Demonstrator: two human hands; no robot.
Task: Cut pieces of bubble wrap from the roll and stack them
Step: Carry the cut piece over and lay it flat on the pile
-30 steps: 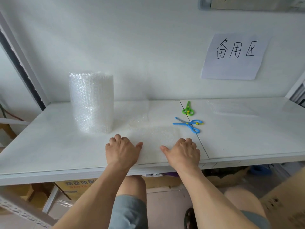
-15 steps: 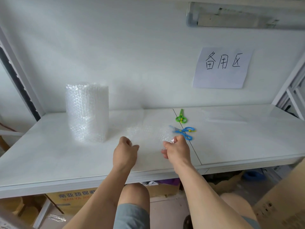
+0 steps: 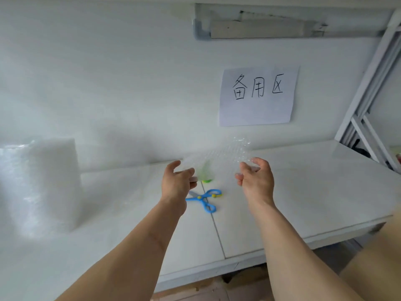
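A clear piece of bubble wrap (image 3: 219,157) hangs in the air above the white table (image 3: 303,192). My left hand (image 3: 176,181) pinches its left edge and my right hand (image 3: 255,177) pinches its right edge. The bubble wrap roll (image 3: 41,187) stands upright at the far left, blurred. Blue scissors (image 3: 204,199) lie on the table just below my hands. Green scissors (image 3: 206,172) lie behind them, mostly seen through the held piece.
A paper sign (image 3: 258,95) with handwriting is stuck on the wall. A white metal shelf frame (image 3: 373,88) rises at the right. The table's front edge (image 3: 282,248) runs below my forearms. A seam (image 3: 213,220) crosses the tabletop.
Both hands have lifted the cut piece off the table and carried it up and to the right, past the scissors. The view has swung right, leaving the roll at the left edge.
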